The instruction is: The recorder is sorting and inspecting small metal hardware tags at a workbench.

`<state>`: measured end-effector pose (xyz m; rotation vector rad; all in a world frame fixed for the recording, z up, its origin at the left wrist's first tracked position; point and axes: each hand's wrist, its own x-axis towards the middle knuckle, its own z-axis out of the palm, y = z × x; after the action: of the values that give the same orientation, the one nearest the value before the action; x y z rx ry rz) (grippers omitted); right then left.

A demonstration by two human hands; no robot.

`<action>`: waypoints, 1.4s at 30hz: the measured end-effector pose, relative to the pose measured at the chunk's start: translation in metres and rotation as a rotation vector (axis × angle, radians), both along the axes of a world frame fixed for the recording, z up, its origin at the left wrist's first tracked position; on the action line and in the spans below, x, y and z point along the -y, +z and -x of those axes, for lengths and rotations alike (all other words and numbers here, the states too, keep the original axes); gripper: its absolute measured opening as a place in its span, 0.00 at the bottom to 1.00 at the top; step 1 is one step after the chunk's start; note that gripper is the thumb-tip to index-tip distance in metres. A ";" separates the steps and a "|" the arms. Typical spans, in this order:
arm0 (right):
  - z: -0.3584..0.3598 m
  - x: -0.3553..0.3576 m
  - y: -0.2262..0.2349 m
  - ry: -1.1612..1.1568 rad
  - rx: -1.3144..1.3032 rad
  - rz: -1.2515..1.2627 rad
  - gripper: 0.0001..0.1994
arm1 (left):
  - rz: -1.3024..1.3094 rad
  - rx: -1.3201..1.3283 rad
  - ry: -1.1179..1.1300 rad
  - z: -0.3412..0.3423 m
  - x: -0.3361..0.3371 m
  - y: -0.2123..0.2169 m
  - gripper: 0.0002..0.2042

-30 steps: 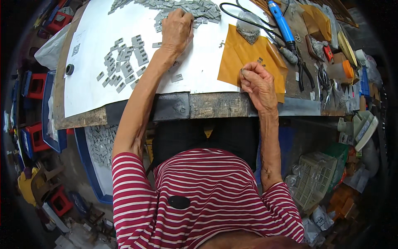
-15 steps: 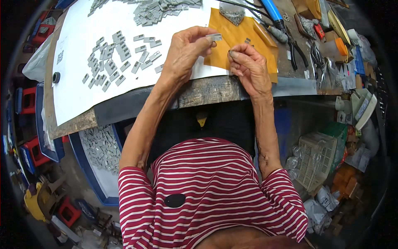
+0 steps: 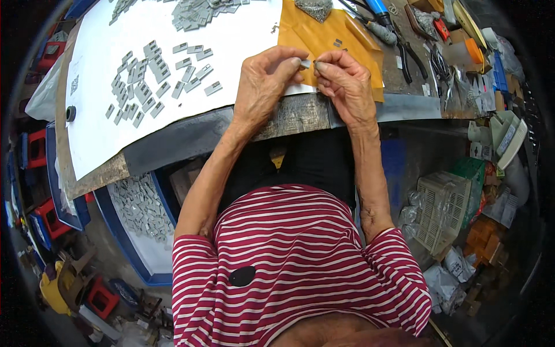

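Thumb and fingers of my left hand (image 3: 266, 81) pinch a small grey rectangular piece (image 3: 305, 63) above the table's near edge. Close against its right end, my right hand (image 3: 348, 87) is closed in a pinch; a tiny dark bit shows at its fingertips, too small to name. Beneath the hands lie white paper (image 3: 243, 37) and a yellow-orange envelope (image 3: 300, 34). A few small dark flat pieces (image 3: 338, 43) rest on the envelope. To the left, many similar grey pieces (image 3: 156, 66) with dark spots are laid out, and a larger heap (image 3: 199, 13) sits farther back.
A clear bag of small metal parts (image 3: 315, 8) lies on the envelope. Black-handled pliers (image 3: 407, 55) and a blue-handled tool (image 3: 378, 10) are at the right. A blue tray of grey pieces (image 3: 141, 208) stands below the table's left side. A black ring (image 3: 70, 113) sits near the left edge.
My hands have come together, bringing the grey piece up to the right fingertips. The left hand has moved slightly right and down, and the whole view has shifted a little.
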<state>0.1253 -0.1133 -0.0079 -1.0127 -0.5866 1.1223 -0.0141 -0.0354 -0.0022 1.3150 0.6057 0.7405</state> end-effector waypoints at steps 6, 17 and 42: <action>0.001 0.001 -0.002 0.015 0.099 0.015 0.06 | -0.019 0.029 0.042 -0.002 0.004 -0.003 0.10; 0.000 -0.001 -0.001 0.039 0.183 0.064 0.08 | -0.042 0.018 0.031 -0.001 0.005 -0.002 0.10; -0.003 0.001 0.000 0.085 0.262 0.119 0.05 | 0.048 0.092 -0.070 -0.001 0.005 -0.009 0.09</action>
<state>0.1284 -0.1138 -0.0077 -1.2587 -0.7853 1.1169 -0.0130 -0.0400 -0.0113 1.2453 0.4986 0.7211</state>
